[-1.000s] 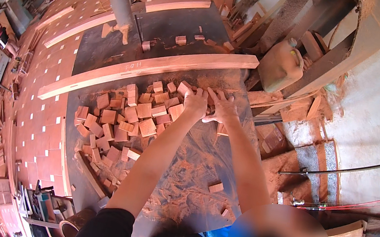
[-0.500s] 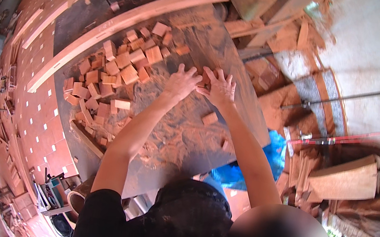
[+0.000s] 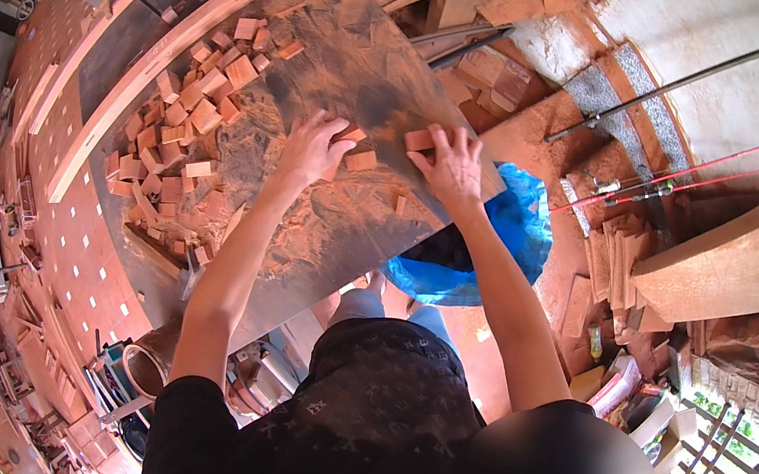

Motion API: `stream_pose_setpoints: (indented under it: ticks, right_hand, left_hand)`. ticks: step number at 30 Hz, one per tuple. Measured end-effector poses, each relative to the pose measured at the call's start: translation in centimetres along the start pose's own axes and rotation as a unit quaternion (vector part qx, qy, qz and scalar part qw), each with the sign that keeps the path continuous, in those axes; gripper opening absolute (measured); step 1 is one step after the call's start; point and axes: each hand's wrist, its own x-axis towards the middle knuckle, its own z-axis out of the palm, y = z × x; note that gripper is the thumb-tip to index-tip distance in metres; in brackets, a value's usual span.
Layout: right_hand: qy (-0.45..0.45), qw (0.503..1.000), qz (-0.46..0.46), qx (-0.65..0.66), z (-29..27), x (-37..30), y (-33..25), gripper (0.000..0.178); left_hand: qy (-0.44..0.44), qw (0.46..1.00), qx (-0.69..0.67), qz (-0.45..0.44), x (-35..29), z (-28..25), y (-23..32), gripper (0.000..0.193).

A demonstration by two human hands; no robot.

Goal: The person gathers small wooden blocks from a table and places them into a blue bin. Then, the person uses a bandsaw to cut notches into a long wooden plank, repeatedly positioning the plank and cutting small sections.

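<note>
My left hand is closed on a small reddish wooden block, pinched between thumb and fingers above the dusty dark tabletop. Farther right, near the table's edge, my right hand grips another wooden block between thumb and fingers. Just right of the left hand lies a loose block. A smaller block rests nearer to me, between the two forearms. To the left, many similar blocks are heaped in a pile.
A long wooden beam lies along the table's far left side. Under my right forearm, beside the table, hangs or stands an open blue bag. Boards lean at the right, and thin rods cross the wall area.
My hands have moved apart; they were close together over the table. Each now shows a separate block. The whole view has also shifted, with more of the blue bag visible.
</note>
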Motion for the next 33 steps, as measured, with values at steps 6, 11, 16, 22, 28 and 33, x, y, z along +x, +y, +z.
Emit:
stream_pose_setpoints:
  ticks: [6, 11, 16, 22, 28, 33]
  right_hand:
    - [0.144, 0.978, 0.132, 0.074, -3.1, -9.7, 7.2, 0.062]
    - [0.12, 0.947, 0.216, 0.206, -2.9, -14.2, 11.8, 0.064]
    - [0.109, 0.965, 0.159, 0.177, -2.5, -15.2, 13.9, 0.058]
    - [0.126, 0.949, 0.284, 0.052, -4.5, -17.4, 16.5, 0.076]
    - [-0.08, 0.781, 0.616, -0.067, 0.6, -26.6, 22.8, 0.09]
    - [-0.026, 0.842, 0.535, 0.066, 1.3, -28.2, 23.9, 0.054]
  left_hand:
    - [-0.014, 0.955, -0.264, 0.136, -3.9, 4.1, 14.5, 0.039]
    - [-0.073, 0.962, -0.061, 0.256, -7.2, 11.5, 21.8, 0.026]
    - [-0.057, 0.97, -0.069, 0.226, -7.7, 13.5, 23.4, 0.034]
    - [-0.017, 0.976, -0.175, 0.128, -7.6, 7.4, 19.9, 0.031]
    - [-0.041, 0.971, -0.213, 0.099, -10.0, 6.2, 19.7, 0.024]
    - [-0.111, 0.964, -0.165, 0.179, -9.5, 12.4, 22.5, 0.025]
